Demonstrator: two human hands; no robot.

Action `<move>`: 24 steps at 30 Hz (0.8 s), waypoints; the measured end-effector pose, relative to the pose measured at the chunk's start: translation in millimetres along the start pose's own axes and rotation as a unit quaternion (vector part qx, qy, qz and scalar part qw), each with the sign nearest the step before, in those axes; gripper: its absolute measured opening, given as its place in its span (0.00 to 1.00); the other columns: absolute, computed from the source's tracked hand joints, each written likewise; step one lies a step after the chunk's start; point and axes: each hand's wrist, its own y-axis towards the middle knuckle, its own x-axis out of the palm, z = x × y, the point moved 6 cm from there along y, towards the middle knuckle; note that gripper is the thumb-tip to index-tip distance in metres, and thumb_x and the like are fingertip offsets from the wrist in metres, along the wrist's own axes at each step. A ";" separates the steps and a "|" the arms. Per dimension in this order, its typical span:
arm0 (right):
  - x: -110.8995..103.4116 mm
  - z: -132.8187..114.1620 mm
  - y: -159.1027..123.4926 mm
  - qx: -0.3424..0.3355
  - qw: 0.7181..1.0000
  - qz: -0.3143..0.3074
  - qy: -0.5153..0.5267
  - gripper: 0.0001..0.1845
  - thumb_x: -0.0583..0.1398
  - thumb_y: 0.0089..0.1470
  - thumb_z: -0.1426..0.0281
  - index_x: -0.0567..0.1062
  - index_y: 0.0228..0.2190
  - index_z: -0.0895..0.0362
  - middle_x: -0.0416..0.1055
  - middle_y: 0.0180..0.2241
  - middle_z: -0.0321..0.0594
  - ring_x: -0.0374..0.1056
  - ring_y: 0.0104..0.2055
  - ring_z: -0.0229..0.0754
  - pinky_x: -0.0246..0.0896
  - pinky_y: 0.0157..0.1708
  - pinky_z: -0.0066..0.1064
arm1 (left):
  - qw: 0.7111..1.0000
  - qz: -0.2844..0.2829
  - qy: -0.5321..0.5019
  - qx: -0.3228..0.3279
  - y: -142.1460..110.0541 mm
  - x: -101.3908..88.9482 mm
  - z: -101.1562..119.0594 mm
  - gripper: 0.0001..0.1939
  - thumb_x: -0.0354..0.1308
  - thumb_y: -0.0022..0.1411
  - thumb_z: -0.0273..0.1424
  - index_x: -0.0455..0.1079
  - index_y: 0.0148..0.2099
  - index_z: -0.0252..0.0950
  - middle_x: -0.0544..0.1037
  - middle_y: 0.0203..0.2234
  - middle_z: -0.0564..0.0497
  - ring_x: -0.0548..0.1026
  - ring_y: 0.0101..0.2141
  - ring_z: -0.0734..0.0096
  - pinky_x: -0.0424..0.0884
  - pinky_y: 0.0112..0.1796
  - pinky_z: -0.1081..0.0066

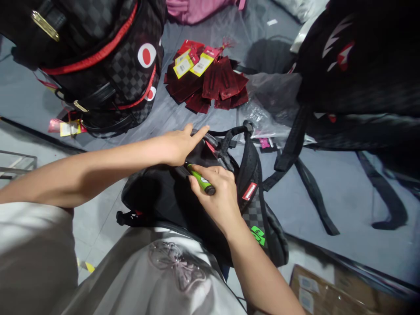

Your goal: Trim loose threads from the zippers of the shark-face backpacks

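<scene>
A black backpack [157,188] with a grey check panel lies open against my body at the table edge. My right hand [218,192] is closed around a green marker pen [201,178], its black end towards me and its tip pointing into the bag's opening. Close to that tip, my left hand [177,146] presses on the bag's fabric at the opening. Two of its fingers stretch out, while the others bend down and appear to grip the fabric, mostly hidden. A shoulder strap [248,162] and a red label [250,191] lie right of my right hand.
Beyond the bag, a pile of dark red tags [210,83] with yellow labels lies on the grey table [315,183]. A checked black bag [105,65] stands left, another black bag [361,74] right. Clear plastic [272,100] lies between. A cardboard box [328,293] sits below.
</scene>
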 end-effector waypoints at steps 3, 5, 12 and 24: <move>4.2 0.9 -1.6 0.020 1.000 -0.008 0.021 0.12 0.63 0.58 0.68 0.81 0.44 0.53 0.80 0.36 0.40 0.72 0.38 0.45 0.64 0.42 0.40 | 1.000 0.003 -0.002 -0.002 0.0 0.1 -0.1 0.54 0.57 0.60 0.25 0.21 0.74 0.44 0.43 0.70 0.32 0.70 0.58 0.48 0.70 0.52 0.61; 4.6 0.7 -2.0 0.034 0.999 0.012 0.011 0.12 0.63 0.58 0.68 0.81 0.44 0.52 0.80 0.36 0.40 0.72 0.38 0.45 0.63 0.44 0.41 | 1.000 0.003 -0.003 -0.001 0.3 0.7 -0.3 0.55 0.57 0.59 0.25 0.20 0.74 0.46 0.43 0.71 0.33 0.70 0.58 0.49 0.70 0.52 0.61; 5.4 -1.5 -1.5 0.041 0.999 0.012 0.015 0.12 0.62 0.58 0.68 0.81 0.43 0.53 0.80 0.36 0.41 0.74 0.39 0.46 0.65 0.45 0.41 | 1.000 0.009 -0.001 0.000 2.0 0.7 -1.0 0.55 0.58 0.59 0.25 0.21 0.74 0.45 0.44 0.70 0.34 0.72 0.56 0.52 0.70 0.51 0.63; 9.2 2.5 -6.0 0.061 0.996 0.031 0.061 0.13 0.62 0.57 0.69 0.80 0.44 0.52 0.80 0.38 0.41 0.74 0.40 0.45 0.66 0.45 0.40 | 0.999 0.030 -0.002 0.021 4.0 4.2 -2.4 0.53 0.57 0.60 0.26 0.24 0.75 0.41 0.47 0.69 0.32 0.72 0.56 0.49 0.71 0.49 0.62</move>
